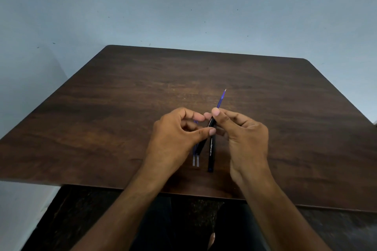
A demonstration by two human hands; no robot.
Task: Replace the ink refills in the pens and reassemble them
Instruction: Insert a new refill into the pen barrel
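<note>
My right hand [244, 134] pinches the upper end of a black pen barrel [204, 140] between thumb and forefinger, above the table. A blue refill [221, 99] sticks out of that barrel, its metal tip pointing up and to the right. My left hand [175, 138] has its thumb against the middle of the same barrel and its curled fingers behind it. A second black pen barrel [211, 157] with white lettering lies on the table under my hands. Two blue refills [195, 160] with clear ends lie side by side just left of it, partly hidden by my left hand.
The dark wooden table [102, 118] fills the middle of the view, its near edge just below my wrists. A pale blue wall [183, 6] stands behind it and to the left. My legs and the dark floor [81, 220] show below the table edge.
</note>
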